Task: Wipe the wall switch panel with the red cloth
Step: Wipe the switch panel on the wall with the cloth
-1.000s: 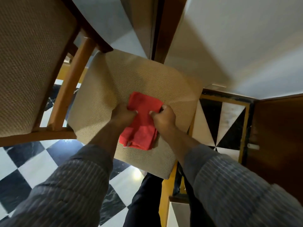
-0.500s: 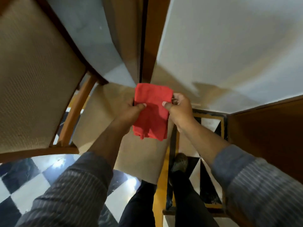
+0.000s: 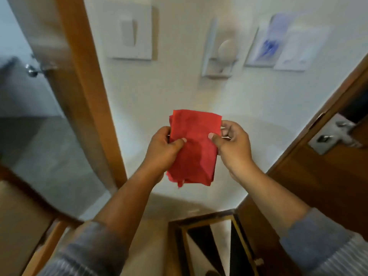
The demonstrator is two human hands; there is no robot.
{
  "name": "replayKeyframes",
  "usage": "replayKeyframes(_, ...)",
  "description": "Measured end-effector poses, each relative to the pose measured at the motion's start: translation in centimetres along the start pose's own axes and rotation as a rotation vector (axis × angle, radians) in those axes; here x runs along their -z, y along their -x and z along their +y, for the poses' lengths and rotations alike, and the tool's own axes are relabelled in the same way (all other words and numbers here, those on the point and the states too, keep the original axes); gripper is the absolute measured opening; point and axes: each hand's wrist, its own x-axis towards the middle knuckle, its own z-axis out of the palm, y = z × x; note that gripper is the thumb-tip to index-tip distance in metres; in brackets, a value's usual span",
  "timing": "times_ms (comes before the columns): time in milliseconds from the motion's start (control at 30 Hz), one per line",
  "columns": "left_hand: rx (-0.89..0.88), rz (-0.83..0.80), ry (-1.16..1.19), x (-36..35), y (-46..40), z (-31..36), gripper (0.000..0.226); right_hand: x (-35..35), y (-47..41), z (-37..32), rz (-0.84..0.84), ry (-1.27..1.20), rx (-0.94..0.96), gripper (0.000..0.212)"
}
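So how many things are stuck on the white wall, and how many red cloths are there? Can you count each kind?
Switch panels: 1, the white switch panel.
Round-knob wall plates: 1, the knob plate.
Paper sheets: 2, the blue-printed sheet and the white sheet overlapping it.
Red cloths: 1, the red cloth, folded, held by the left hand and right hand.
Total: 5

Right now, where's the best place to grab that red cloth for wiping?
Probably its middle, from the person's side. The red cloth hangs folded into a flat pad, pinched at its edges by the left hand and right hand. One flat palm behind the pad, thumb over an edge, likely presses it best against the switch panel.
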Motion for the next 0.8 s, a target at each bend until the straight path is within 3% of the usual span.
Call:
replayKeyframes(133, -0.151, -0.005, -0.036, -5.1, -1.9, 6.6, 0.033, 4.9, -4.3, -3.5, 0.134, -0.016, 0.153, 0.031)
replayKeyframes(333, -0.364, 0.037, -0.128, -11.9, -5.7, 15.1, 0.033, 11.0, -11.2, -7.7, 0.298, -0.049, 0.364, 0.034)
replayKeyframes(500, -0.552, 0.150, -0.334, -15.9, -9.4, 19.7, 0.049, 13.8, -16.6, -9.1, 0.369, -0.079, 0.557, 0.035)
replayKeyframes(667, -0.669, 0.277, -0.613, -18.2, -11.4, 20.6, 0.057, 14.4, -21.5, -7.1, 0.398, 0.078, 0.906, 0.016)
replayKeyframes(800, -0.685, 0.387, -0.698, -18.8, -12.4, 20.7, 0.052, 13.9, -23.8, -6.4, 0.528, 0.312, 1.071, 0.017)
